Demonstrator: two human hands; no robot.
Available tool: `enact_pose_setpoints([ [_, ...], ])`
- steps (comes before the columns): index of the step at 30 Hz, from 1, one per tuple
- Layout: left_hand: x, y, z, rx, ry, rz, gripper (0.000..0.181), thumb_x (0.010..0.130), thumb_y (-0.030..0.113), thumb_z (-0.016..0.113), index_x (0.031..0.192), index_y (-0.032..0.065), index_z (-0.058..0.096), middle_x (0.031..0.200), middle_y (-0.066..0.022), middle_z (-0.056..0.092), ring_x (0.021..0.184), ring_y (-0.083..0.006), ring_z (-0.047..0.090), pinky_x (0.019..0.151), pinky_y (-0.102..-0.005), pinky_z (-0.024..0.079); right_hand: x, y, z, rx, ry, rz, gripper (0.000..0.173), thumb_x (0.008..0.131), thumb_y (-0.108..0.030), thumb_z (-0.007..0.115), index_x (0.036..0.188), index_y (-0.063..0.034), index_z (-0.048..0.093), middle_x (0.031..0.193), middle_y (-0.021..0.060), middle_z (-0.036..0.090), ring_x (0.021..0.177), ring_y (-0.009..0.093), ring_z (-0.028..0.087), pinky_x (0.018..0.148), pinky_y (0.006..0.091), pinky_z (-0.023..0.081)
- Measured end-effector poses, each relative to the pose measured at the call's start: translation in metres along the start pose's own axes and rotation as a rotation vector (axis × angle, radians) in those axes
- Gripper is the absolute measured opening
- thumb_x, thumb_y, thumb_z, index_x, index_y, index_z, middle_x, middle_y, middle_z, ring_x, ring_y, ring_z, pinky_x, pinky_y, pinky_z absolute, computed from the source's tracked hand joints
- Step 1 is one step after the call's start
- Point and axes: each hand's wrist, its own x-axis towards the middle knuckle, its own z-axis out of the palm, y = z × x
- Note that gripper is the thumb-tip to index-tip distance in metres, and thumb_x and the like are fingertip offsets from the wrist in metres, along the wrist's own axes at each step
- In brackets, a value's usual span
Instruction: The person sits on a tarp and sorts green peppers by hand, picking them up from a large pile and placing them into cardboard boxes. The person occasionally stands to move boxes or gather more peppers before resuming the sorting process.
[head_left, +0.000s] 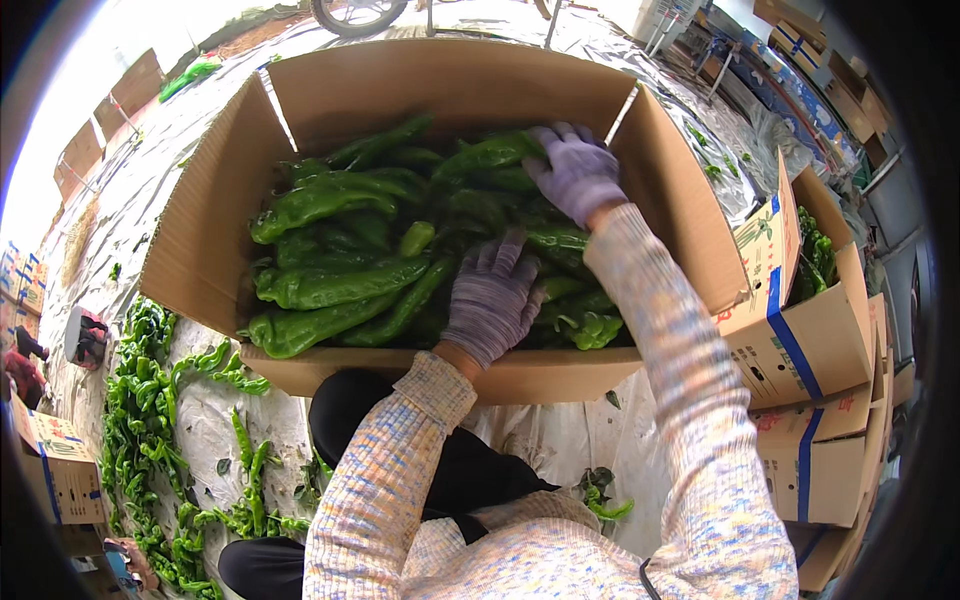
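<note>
Before me stands a cardboard box (450, 79) with its flaps raised, filled with long green peppers (341, 283). Both my hands are inside it, in purplish-grey knit gloves. My right hand (576, 174) is at the far right, its thumb and fingers around the end of a long green pepper (484, 154). Palm down, my left hand (493, 296) rests on the peppers near the front wall, fingers spread a little; what lies beneath its palm is hidden. A short, paler pepper piece (417, 238) lies just beyond my left hand.
Loose green peppers (142, 420) lie heaped on the pale ground sheet (217, 420) at left. A taped carton (810, 352) holding peppers stands at right, above other cartons (814, 465). At the far left edge is part of another person (26, 371). A wheel (356, 16) shows at the top.
</note>
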Motion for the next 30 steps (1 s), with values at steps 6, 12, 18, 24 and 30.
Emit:
enact_pose_setpoints([
  [6,-0.004,-0.004,0.0,0.004,-0.035,-0.07,0.035,0.079,0.029,0.058,0.107,0.0073,0.057,0.112,-0.0126,0.054,0.103,-0.031,0.051,0.089,-0.045,0.04,0.065,0.007,0.029,-0.175,-0.404,-0.18,0.056,0.072,-0.041,0.061,0.122,-0.0194,0.051,0.129,0.0121,0.044,0.119,0.028,0.044,0.095,0.0439,0.036],
  [12,-0.006,-0.003,0.001,0.021,-0.083,-0.087,0.035,0.08,0.029,0.056,0.109,0.0082,0.057,0.112,-0.0125,0.054,0.104,-0.0297,0.05,0.09,-0.044,0.039,0.081,0.031,-0.002,-0.348,-0.488,-0.176,0.054,0.073,-0.037,0.061,0.123,-0.02,0.05,0.118,0.0082,0.052,0.11,0.026,0.051,0.09,0.0378,0.042],
  [18,-0.003,0.001,-0.005,0.01,0.011,-0.05,0.029,0.078,0.024,0.058,0.102,0.007,0.06,0.112,-0.0125,0.054,0.105,-0.0306,0.049,0.09,-0.0437,0.04,0.07,0.036,0.028,-0.407,-0.435,-0.163,0.053,0.077,-0.037,0.06,0.126,-0.0193,0.046,0.119,0.0104,0.05,0.109,0.032,0.05,0.088,0.0442,0.042],
  [24,-0.008,0.026,-0.05,-0.132,0.375,0.135,0.022,0.071,0.012,0.063,0.091,0.0045,0.061,0.115,-0.0116,0.054,0.103,-0.0289,0.053,0.083,-0.0398,0.046,0.04,0.035,-0.004,-0.27,-0.357,-0.118,0.059,0.08,-0.04,0.056,0.128,-0.0092,0.042,0.13,0.0145,0.043,0.111,0.032,0.05,0.09,0.0424,0.041],
  [30,-0.102,-0.004,-0.194,0.254,0.369,0.011,0.019,0.074,0.009,0.061,0.092,0.0058,0.061,0.107,-0.0131,0.058,0.097,-0.0281,0.056,0.08,-0.0371,0.048,0.0,-0.033,-0.054,-0.032,-0.461,-0.398,0.043,0.083,-0.039,0.053,0.114,-0.009,0.055,0.119,0.0162,0.05,0.106,0.032,0.051,0.088,0.0409,0.043],
])
